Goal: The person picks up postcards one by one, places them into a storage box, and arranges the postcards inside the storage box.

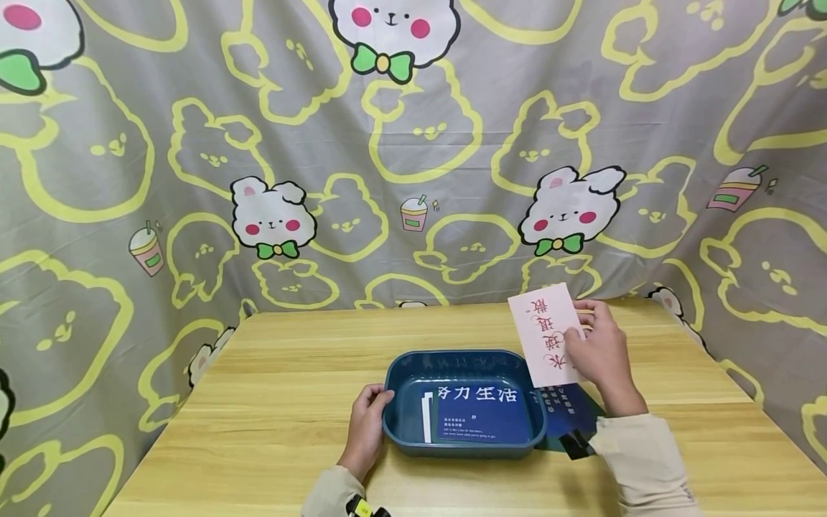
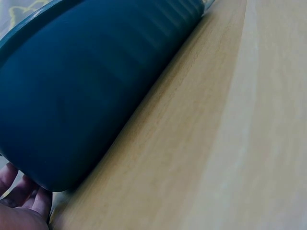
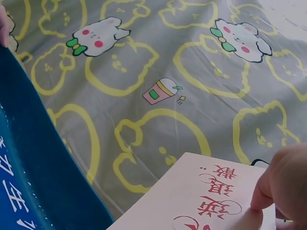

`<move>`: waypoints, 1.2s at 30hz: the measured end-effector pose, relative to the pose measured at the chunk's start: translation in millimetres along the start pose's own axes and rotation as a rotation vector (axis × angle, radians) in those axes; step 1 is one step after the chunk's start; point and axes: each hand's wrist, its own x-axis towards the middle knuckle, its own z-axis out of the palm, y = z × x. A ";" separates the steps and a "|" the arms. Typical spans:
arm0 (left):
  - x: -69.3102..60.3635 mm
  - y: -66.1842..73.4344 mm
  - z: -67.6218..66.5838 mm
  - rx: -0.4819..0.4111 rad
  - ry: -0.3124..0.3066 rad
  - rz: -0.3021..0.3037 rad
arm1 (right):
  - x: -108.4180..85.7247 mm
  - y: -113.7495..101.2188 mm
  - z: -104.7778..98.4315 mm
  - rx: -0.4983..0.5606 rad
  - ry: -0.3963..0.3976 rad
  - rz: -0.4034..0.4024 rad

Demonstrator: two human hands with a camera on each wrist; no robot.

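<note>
A pale pink card (image 1: 545, 334) with red Chinese characters is held up at the right by my right hand (image 1: 604, 352), thumb on its printed face and fingers behind. The same card (image 3: 192, 201) appears in the right wrist view, pinched near its edge. My left hand (image 1: 367, 424) grips the left end of a dark blue plastic basin (image 1: 465, 451), thumb at the rim and fingers along the outer wall. Inside the basin lies a blue card (image 1: 478, 416) with white characters, beside white strips. The pink card's lower corner overlaps the basin's right rim in the head view.
Right of the basin, another dark blue card (image 1: 571, 409) with white writing lies on the wooden table (image 1: 278, 402), partly hidden by the pink card and right arm. A patterned grey curtain (image 1: 349, 280) hangs behind the table and along both sides.
</note>
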 end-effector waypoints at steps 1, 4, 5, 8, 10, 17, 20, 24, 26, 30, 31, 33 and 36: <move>0.0 -0.1 0.0 0.000 0.001 -0.001 | -0.3 -0.2 0.8 0.006 -0.004 -0.004; 0.3 -0.3 -0.1 0.006 -0.001 -0.002 | -1.5 -1.2 2.5 0.019 -0.015 -0.018; 0.1 -0.1 -0.2 0.008 -0.001 -0.004 | -1.9 -1.4 3.3 0.019 -0.020 -0.022; 0.2 0.0 0.0 0.015 0.000 -0.006 | -2.7 -2.2 5.1 0.018 -0.032 -0.039; 0.1 0.1 0.1 0.019 0.002 -0.007 | -3.0 -2.4 6.6 0.020 -0.038 -0.052; 1.9 -1.7 0.3 0.004 -0.001 -0.011 | -2.9 -3.2 11.5 0.028 -0.043 -0.103; 1.9 -2.2 0.0 0.003 -0.002 -0.012 | -3.4 -2.5 13.4 0.036 -0.061 -0.118; 1.5 -2.7 -0.8 0.007 -0.001 -0.015 | -3.3 -1.5 15.1 0.046 -0.081 -0.130; 1.6 -3.2 -1.0 0.005 -0.003 -0.015 | -3.1 -1.1 15.7 0.044 -0.088 -0.136; 1.4 -3.7 -1.2 0.006 -0.007 -0.015 | -3.6 -1.3 17.8 0.036 -0.105 -0.141; 1.4 -3.7 -1.3 0.004 -0.008 -0.016 | -3.9 -1.6 18.5 0.033 -0.110 -0.141; 1.5 -3.5 -1.3 0.007 -0.007 -0.020 | -4.4 -2.1 20.1 0.033 -0.120 -0.144; 2.3 -3.3 -1.2 0.011 -0.006 -0.021 | -5.3 -3.5 22.8 0.052 -0.135 -0.157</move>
